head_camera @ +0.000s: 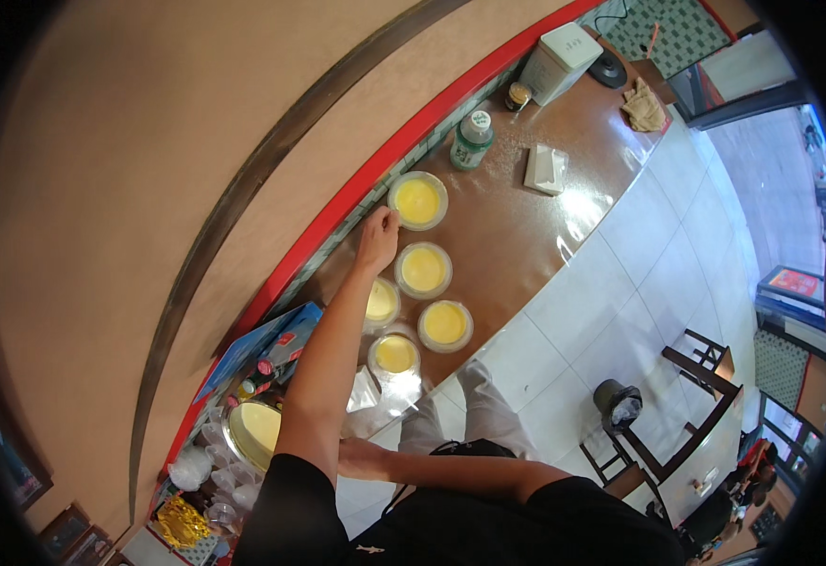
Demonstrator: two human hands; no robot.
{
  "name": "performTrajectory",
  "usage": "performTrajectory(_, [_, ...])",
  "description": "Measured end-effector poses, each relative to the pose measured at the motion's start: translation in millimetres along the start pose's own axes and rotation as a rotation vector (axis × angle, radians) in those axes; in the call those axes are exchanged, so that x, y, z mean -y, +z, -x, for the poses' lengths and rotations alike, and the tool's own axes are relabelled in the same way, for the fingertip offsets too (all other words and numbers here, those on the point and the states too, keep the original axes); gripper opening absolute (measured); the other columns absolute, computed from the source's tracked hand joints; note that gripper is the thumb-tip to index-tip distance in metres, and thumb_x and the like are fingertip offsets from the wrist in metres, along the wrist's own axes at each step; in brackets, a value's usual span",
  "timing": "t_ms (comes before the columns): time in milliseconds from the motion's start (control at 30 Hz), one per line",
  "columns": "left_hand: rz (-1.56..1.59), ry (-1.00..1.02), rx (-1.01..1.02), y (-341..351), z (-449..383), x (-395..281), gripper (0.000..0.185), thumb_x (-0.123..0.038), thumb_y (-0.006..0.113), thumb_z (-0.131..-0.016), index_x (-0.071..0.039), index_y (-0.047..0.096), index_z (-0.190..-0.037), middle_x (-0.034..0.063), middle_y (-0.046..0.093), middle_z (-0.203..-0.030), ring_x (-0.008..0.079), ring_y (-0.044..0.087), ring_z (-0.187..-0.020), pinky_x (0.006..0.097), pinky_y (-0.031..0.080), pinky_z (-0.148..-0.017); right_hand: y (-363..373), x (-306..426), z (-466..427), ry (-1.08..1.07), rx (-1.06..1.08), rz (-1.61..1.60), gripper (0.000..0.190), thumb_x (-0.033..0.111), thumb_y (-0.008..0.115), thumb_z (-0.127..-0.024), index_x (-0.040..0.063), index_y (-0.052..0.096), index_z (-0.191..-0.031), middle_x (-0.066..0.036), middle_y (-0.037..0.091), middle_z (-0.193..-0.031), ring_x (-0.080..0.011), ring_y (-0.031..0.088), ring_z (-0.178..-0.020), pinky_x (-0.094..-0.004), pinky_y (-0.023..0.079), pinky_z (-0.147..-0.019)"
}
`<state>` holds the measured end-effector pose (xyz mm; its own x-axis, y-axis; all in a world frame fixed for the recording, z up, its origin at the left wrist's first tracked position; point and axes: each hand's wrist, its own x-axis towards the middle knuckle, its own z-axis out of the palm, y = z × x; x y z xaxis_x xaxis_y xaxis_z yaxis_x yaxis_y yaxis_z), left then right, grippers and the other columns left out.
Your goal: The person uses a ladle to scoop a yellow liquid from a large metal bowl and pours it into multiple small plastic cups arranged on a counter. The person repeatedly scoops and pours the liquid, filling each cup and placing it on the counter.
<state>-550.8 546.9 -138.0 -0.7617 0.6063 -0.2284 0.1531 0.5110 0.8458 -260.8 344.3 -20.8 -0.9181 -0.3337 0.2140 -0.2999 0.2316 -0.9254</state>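
Observation:
My left hand (379, 237) reaches across the brown table (505, 233), its fingers bent at the rim of a round clear container of yellow food (417, 200). Whether the fingers grip that rim cannot be made out. Below it stand another such container (423, 270), one nearer the front edge (445, 325), one partly behind my left forearm (381, 301) and one by a white napkin holder (394, 354). My right hand (362, 458) is low, close to my body and partly hidden behind my left arm. A large metal bowl (256, 430) holds a pale yellow mass.
Along the wall stand a green-labelled bottle (472, 141), a small jar (518, 96) and a white tin (560, 60). A napkin box (546, 170) and a tan cloth (643, 106) lie further right. Clear plastic cups (225, 481) crowd the lower left. A bin (618, 405) stands on the floor.

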Motion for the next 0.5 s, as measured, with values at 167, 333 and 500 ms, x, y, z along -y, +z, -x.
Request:
performTrajectory(167, [-0.056, -0.015, 0.029, 14, -14, 19, 0.034, -0.030, 0.053, -0.106, 0.002, 0.061, -0.096, 0.0221, 0.068, -0.089, 0.0427, 0.064, -0.087, 0.0464, 0.050, -0.078, -7, 3, 0, 0.013, -0.038, -0.038, 0.027, 0.009, 0.058, -0.088, 0.000, 0.067, -0.113, -0.019, 0.061, -0.127, -0.0323, 0.061, -0.120, -0.0396, 0.053, -0.100])
performTrajectory(333, [-0.094, -0.140, 0.061, 13, -13, -11, 0.045, -0.038, 0.050, -0.107, -0.002, 0.073, -0.093, 0.0214, 0.073, -0.093, 0.0415, 0.069, -0.093, 0.0460, 0.053, -0.083, 0, -5, -5, 0.080, -0.115, -0.190, 0.032, 0.011, 0.060, -0.088, 0.001, 0.066, -0.117, -0.020, 0.063, -0.127, -0.0363, 0.059, -0.124, -0.0435, 0.049, -0.106])
performTrajectory(500, [-0.216, -0.202, -0.010, 3, -3, -17, 0.069, -0.053, 0.039, -0.108, -0.004, 0.077, -0.079, 0.0203, 0.075, -0.087, 0.0408, 0.072, -0.092, 0.0510, 0.054, -0.087, -41, 15, -15, 0.351, 0.061, -0.509, 0.038, 0.019, 0.055, -0.099, 0.002, 0.061, -0.132, -0.021, 0.062, -0.134, -0.0410, 0.054, -0.131, -0.0445, 0.044, -0.111])
